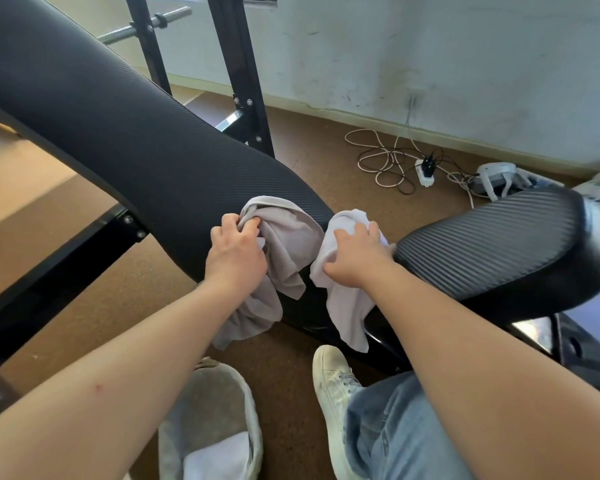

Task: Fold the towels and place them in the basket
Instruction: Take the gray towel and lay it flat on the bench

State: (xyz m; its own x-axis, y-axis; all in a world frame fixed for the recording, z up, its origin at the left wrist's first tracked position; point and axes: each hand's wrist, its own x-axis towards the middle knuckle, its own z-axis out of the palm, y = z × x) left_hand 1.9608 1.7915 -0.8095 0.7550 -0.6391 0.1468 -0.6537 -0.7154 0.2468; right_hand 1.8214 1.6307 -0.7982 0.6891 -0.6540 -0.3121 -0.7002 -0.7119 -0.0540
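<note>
Your way down to the basket (253, 403) is open between your 2 forearms; the bench pad (125, 133) blocks the left, the seat pad (492, 244) the right, your shoe (333, 386) just beside.

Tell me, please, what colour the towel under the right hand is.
White, seen in the head view: the towel under the right hand.

A scuffed white wall (430, 57) stands far, brown carpet floor (309, 140) below, tangled cables (388, 161) lying near its right baseboard.

black bench pad (125, 133), barbell (146, 24), power strip (424, 172)
</note>
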